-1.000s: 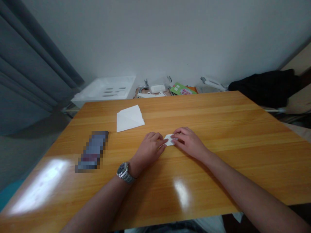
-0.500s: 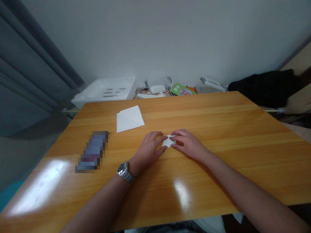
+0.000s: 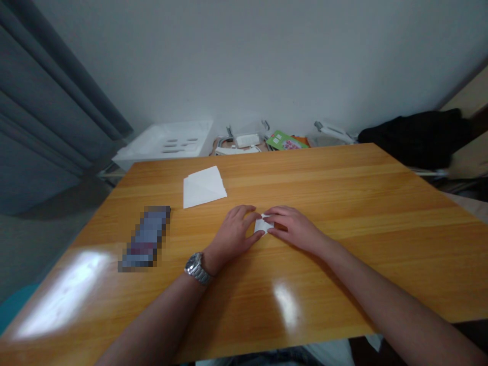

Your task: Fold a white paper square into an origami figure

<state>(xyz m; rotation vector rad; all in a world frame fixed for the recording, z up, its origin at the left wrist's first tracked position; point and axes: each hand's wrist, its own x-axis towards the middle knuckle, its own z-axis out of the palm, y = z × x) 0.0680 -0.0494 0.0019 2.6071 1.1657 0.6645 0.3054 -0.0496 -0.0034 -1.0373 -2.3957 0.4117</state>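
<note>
"What carries your things here?"
"Your table (image 3: 362, 213): a glossy, yellow-brown top with wood grain running left to right. You get a bright glare (image 3: 63, 295) at its near left and a smaller patch of light (image 3: 287, 305) near the middle."
"And on it?"
"Toward the far left you have white paper (image 3: 205, 188), lying flat with uneven edges. Nearer you and further left is a dark oblong object (image 3: 145, 236), pixelated, set at a slant. Around the middle, you have a small white paper (image 3: 260, 224), partly covered."
</note>
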